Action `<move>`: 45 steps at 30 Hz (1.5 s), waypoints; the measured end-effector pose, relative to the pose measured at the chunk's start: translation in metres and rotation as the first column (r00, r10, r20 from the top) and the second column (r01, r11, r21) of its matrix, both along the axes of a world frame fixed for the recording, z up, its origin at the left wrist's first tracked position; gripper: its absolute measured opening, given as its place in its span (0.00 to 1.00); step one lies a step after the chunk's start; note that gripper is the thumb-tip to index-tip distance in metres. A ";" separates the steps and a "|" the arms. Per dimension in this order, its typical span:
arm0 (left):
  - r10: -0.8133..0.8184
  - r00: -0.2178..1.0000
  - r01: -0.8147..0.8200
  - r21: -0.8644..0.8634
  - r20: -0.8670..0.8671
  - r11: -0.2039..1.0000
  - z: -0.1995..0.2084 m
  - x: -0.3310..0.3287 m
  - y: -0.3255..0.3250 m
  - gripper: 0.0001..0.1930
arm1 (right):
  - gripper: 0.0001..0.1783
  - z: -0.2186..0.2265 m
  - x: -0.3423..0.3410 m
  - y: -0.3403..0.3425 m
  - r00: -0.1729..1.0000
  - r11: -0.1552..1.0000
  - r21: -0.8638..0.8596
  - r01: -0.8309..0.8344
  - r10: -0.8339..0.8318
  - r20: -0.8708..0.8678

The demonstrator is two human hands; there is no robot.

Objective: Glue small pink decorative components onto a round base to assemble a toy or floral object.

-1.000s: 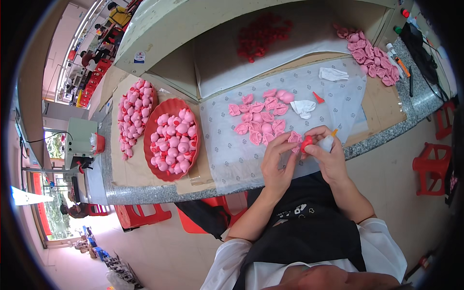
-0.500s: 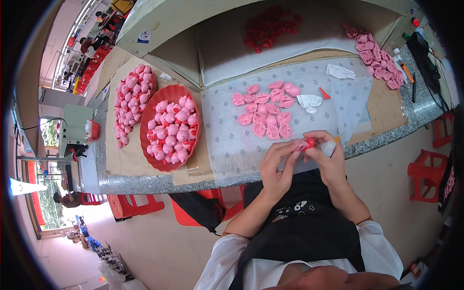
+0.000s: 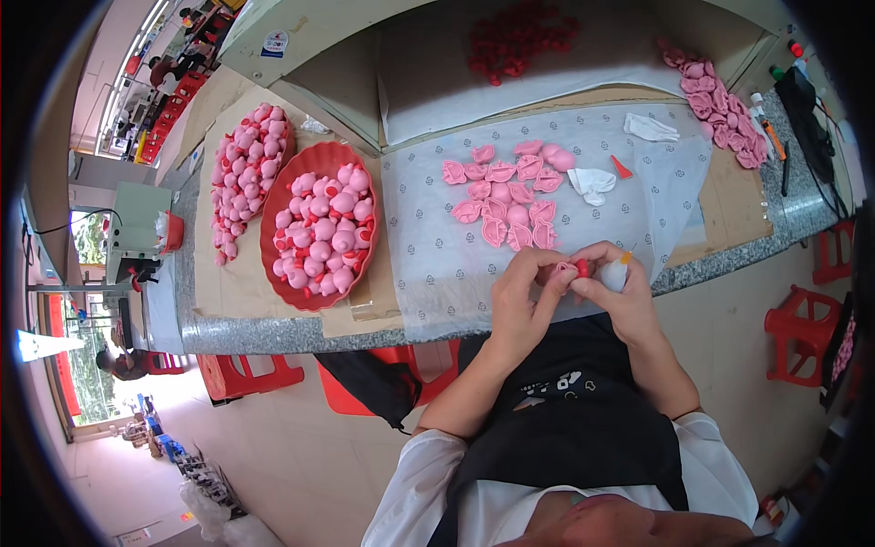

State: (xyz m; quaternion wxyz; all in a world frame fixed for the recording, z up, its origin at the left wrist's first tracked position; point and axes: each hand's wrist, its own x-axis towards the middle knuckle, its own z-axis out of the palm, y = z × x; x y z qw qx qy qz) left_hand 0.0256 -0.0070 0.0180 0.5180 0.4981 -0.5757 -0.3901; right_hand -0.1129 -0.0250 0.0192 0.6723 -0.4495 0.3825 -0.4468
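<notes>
My left hand (image 3: 527,299) pinches a small pink piece (image 3: 563,270) at the near edge of the paper-covered bench. Against it, a small red part (image 3: 583,268) sits at the fingertips of my right hand (image 3: 629,305). That same hand also keeps a white squeeze bottle (image 3: 613,277) with a yellow tip in its curled fingers. Just beyond my hands lie several pink folded, shell-like pieces (image 3: 499,171) and a few smooth pink balls (image 3: 563,160) among them. My fingers partly hide where the pink and red parts meet.
A red scalloped bowl (image 3: 271,232) at left holds pink balls with red parts; a heaped second tray (image 3: 288,150) stands behind. White cloths (image 3: 592,182), a red cone (image 3: 622,167), and a pink pile (image 3: 729,118) lie right. A shelf (image 3: 328,109) overhangs the back. Red stools (image 3: 802,324) stand beyond.
The bottle in my right hand has turned, its yellow tip now pointing more upward. Both hands stay close together around the pink and red parts. The whole view has shifted slightly.
</notes>
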 end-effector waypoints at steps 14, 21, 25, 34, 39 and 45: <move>-0.053 0.989 0.061 0.052 -0.141 0.997 0.002 0.000 -0.003 0.04 | 0.09 -0.001 0.006 0.005 0.996 0.998 0.060 0.024 -0.029 0.087; -0.306 0.926 0.239 -0.281 -0.222 0.929 -0.011 0.013 -0.011 0.16 | 0.09 0.010 0.003 -0.002 0.953 0.968 0.246 -0.050 -0.027 0.300; -0.319 0.853 0.230 -0.251 -0.413 0.940 -0.030 0.011 0.000 0.21 | 0.10 0.014 0.009 0.003 0.903 0.921 0.356 -0.155 -0.014 0.429; -0.122 0.379 0.321 0.007 -0.917 0.947 -0.011 0.013 0.005 0.25 | 0.18 0.027 -0.013 0.003 0.993 0.967 -0.230 0.111 -0.114 -0.003; -0.154 0.099 0.471 -0.090 -0.983 0.878 -0.023 0.011 0.005 0.24 | 0.15 0.049 -0.030 0.005 0.947 0.874 -0.485 0.031 -0.181 -0.265; -0.120 0.082 0.530 -0.059 -0.989 0.846 -0.016 0.001 0.008 0.22 | 0.24 0.056 -0.020 0.007 0.933 0.841 -0.404 0.358 -0.304 0.193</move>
